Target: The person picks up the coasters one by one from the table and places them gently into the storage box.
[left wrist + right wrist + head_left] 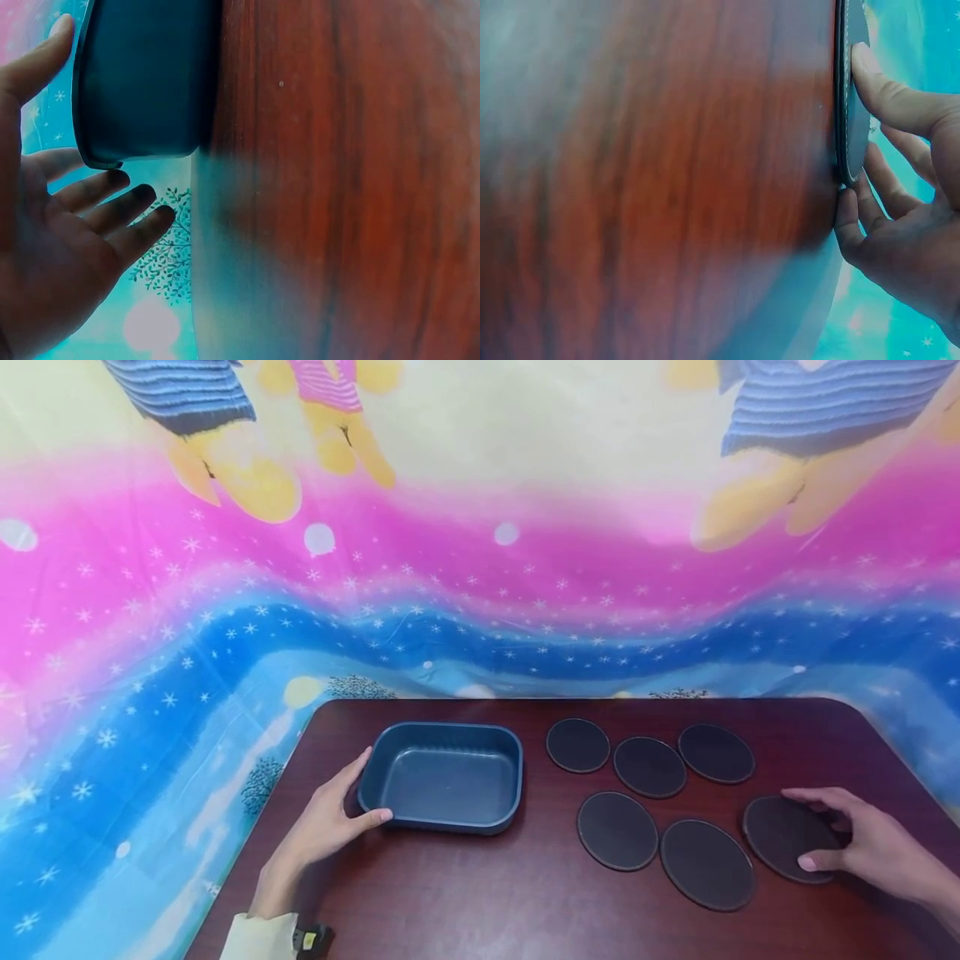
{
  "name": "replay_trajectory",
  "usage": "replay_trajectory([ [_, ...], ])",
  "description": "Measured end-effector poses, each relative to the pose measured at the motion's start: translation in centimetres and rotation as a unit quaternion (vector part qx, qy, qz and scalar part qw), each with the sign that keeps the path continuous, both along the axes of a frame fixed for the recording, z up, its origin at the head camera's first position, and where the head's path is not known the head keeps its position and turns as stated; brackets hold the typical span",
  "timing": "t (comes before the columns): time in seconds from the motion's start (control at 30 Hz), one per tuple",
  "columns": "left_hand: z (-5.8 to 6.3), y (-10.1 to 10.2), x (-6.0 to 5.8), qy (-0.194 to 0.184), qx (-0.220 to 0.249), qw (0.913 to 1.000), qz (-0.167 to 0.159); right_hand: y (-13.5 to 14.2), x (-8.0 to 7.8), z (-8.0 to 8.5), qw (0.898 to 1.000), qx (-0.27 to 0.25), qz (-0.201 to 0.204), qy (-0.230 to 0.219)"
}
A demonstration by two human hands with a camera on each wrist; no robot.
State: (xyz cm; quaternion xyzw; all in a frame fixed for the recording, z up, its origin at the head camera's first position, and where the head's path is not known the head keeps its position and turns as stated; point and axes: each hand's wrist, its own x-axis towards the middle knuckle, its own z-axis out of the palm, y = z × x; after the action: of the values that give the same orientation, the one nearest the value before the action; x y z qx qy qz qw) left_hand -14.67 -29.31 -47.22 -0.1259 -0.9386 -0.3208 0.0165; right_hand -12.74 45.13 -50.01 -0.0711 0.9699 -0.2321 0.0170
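Note:
A dark blue rectangular plastic bin [450, 814] stands upright on the left part of the table. My left hand [333, 814] rests at its left end, thumb by the front rim and index finger by the back corner. The left wrist view shows that hand [67, 232] with fingers spread beside the bin [146, 82]. At the far right, my right hand [873, 843] holds the edge of a round dark coaster [783, 835], thumb on its top and index finger along its back edge. In the right wrist view, the coaster [857, 142] shows pale edge stitching, and the other fingers bend at its rim.
Several more round dark coasters lie flat in two rows, including a back-left one [578, 745] and a front one [707, 865]. The reddish-brown table [465, 893] has rounded far corners. A patterned cloth [480, 568] hangs behind and around it.

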Motion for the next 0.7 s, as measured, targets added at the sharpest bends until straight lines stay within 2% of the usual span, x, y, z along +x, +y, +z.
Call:
replay_trajectory([
  [0.13, -0.1, 0.0, -0.1, -0.003, 0.009, 0.9999, -0.003, -0.1, -0.1, -0.1, 1.000, -0.017, -0.006, 0.005],
  [0.3, -0.1, 0.1, -0.2, -0.037, 0.052, 0.9980, -0.004, 0.2, -0.1, -0.2, 0.998, -0.026, -0.019, -0.044],
  [0.43, -0.1, 0.1, -0.2, -0.063, 0.079, 0.9949, -0.002, 0.6, -0.3, 0.0, 0.997, -0.035, -0.035, -0.055],
  [0.57, -0.1, 0.0, -0.1, -0.069, 0.081, 0.9943, 0.007, 0.8, -0.4, 0.2, 0.997, -0.038, -0.042, -0.047],
  [0.7, 0.1, 0.2, -0.2, -0.071, 0.069, 0.9949, 0.018, 1.1, -0.6, 0.3, 0.996, -0.039, -0.047, -0.059],
])
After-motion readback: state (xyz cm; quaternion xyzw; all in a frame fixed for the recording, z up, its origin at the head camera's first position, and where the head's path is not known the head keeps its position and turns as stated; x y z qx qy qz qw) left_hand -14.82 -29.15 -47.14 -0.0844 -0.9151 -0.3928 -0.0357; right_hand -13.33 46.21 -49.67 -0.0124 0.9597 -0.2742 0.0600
